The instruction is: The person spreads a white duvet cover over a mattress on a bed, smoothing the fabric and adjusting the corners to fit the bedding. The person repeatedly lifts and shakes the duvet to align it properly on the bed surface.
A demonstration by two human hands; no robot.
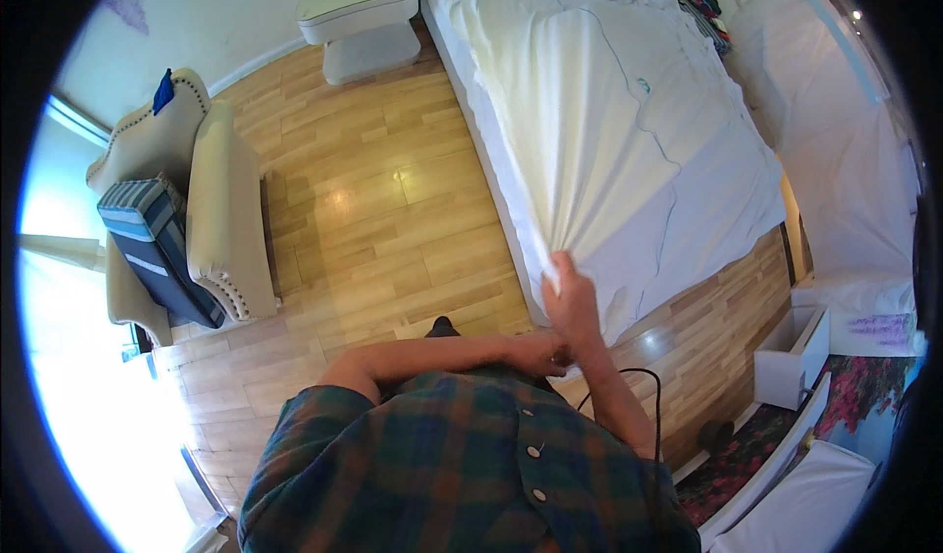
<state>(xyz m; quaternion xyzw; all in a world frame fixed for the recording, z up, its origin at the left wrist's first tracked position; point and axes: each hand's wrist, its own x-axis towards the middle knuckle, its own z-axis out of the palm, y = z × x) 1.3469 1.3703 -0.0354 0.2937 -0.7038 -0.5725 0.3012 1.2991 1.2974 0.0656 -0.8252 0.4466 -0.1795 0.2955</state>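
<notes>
A large white sheet (pixel 582 126) with thin blue-green line markings lies over the bed (pixel 495 177), its folds pulled tight toward me. My right hand (pixel 571 299) is closed around a bunched edge of it near the bed's front left corner. Just below, partly behind my right wrist, is my left hand (pixel 545 354); its arm crosses in front of my body. Its fingers are mostly hidden, so whether it grips the fabric does not show clearly.
A cream armchair (pixel 228 214) with a blue striped cushion (pixel 158 251) stands at the left. A white bedside table (pixel 359 8) is beside the bed's far end. Wooden floor (pixel 376 207) lies between them. An open white drawer (pixel 788 361) juts out at the right. A black cable (pixel 658 406) hangs by my arm.
</notes>
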